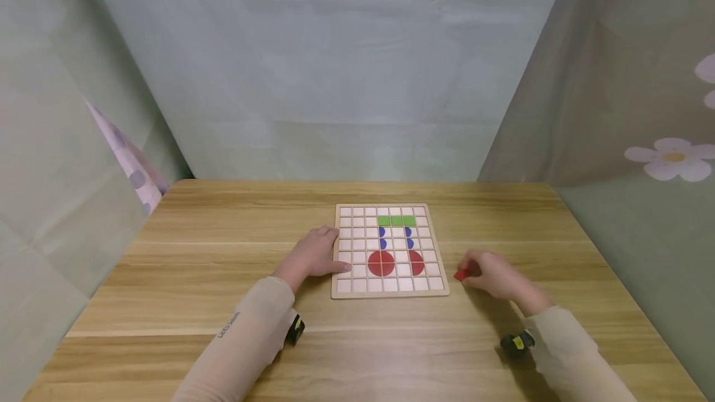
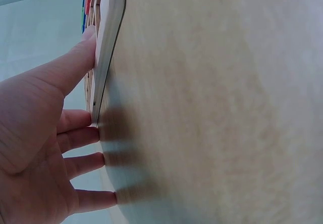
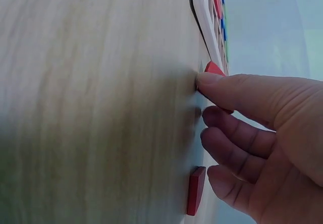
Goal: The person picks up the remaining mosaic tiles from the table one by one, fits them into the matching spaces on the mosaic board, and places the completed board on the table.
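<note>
A square wooden grid board (image 1: 390,294) lies on the table. Its cells hold a row of green squares (image 1: 396,221), two columns of blue half-round pieces (image 1: 382,244), a red circle of quarter pieces (image 1: 376,258) and a red half circle (image 1: 415,257). At the board's left side, my left hand (image 1: 313,253) rests its thumb on the frame, with the other fingers spread along the edge. Just right of the board, my right hand (image 1: 494,275) pinches a small red piece (image 3: 214,68) between thumb and fingers, low over the table.
Another red piece (image 3: 196,191) lies on the table beneath the right hand, hidden from the head view. The wood-grained table (image 1: 368,352) stretches around the board. Plain hanging cloth (image 1: 346,79) closes off the back and sides.
</note>
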### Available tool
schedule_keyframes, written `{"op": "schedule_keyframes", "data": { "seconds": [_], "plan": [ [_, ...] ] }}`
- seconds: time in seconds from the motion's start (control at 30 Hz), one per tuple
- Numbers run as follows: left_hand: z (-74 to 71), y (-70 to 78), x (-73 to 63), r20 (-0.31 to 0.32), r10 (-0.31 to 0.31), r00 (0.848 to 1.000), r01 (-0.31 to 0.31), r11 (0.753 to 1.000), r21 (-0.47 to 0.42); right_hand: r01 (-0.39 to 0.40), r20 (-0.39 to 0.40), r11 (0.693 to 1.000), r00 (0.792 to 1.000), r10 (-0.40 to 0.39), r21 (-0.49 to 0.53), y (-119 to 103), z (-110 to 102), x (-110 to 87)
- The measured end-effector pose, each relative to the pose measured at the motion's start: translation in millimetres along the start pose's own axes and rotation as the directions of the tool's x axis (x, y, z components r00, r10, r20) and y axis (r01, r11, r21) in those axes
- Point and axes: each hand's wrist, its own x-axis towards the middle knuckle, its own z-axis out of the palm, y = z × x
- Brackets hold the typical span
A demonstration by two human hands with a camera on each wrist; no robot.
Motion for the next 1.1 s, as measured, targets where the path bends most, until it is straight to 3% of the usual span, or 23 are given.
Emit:
{"op": "schedule_keyframes", "data": {
  "seconds": [0.37,0.83,1.1],
  "plan": [
    [1.0,-1.1,-0.1,-0.004,0.007,1.000,-0.007,1.000,0.000,0.094,-0.045,0.996,0.995,-0.094,0.007,2,1,2.4],
    [2.9,-2.4,0.7,0.007,-0.016,1.000,0.016,1.000,-0.005,0.096,-0.075,0.995,0.993,-0.094,0.023,-12,1,10.6],
    [1.1,-1.4,-0.7,-0.008,0.003,1.000,-0.003,1.000,0.009,0.105,-0.069,0.992,0.993,-0.100,0.064,-21,4,16.5]
  ]
}}
